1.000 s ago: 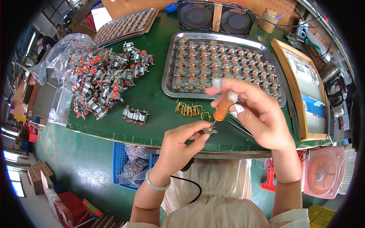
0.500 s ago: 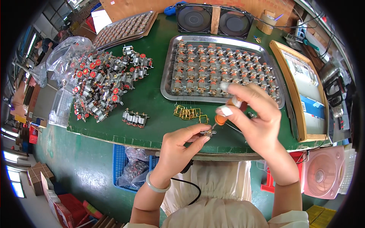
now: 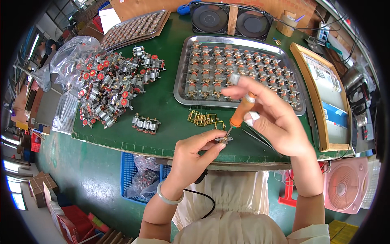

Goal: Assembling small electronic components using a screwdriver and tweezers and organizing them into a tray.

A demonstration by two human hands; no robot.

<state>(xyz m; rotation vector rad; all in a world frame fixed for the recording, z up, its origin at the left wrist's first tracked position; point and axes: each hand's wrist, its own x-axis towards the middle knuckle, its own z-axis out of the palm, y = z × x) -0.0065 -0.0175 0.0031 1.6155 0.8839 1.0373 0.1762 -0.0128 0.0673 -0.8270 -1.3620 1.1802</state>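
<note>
My left hand (image 3: pixel 191 156) pinches a small metal part (image 3: pixel 224 140) between thumb and fingertips, just above the table's front edge. An orange-handled screwdriver (image 3: pixel 242 112) stands slanted with its tip down on that part. My right hand (image 3: pixel 282 128) is around the screwdriver handle, its taped thumb against it and its taped index finger stretched out above. Just beyond my left fingertips lie several brass-coloured wire frames (image 3: pixel 202 118). Left of them stands a short row of silver motor-like parts (image 3: pixel 145 124). Tweezers (image 3: pixel 262 141) lie under my right hand.
A metal tray (image 3: pixel 180 87) carries rows of assembled parts. At left is a heap of silver cylindrical parts with red ends (image 3: pixel 105 87), beside a plastic bag (image 3: pixel 73 57). Two black fans (image 3: pixel 209 19) stand behind. A wooden frame (image 3: pixel 321 134) is at right; a blue crate (image 3: pixel 127 179) sits below.
My right hand has loosened and shifted around the screwdriver, which now stands more upright with more of its handle showing. My left hand still holds the small metal part in nearly the same place.
</note>
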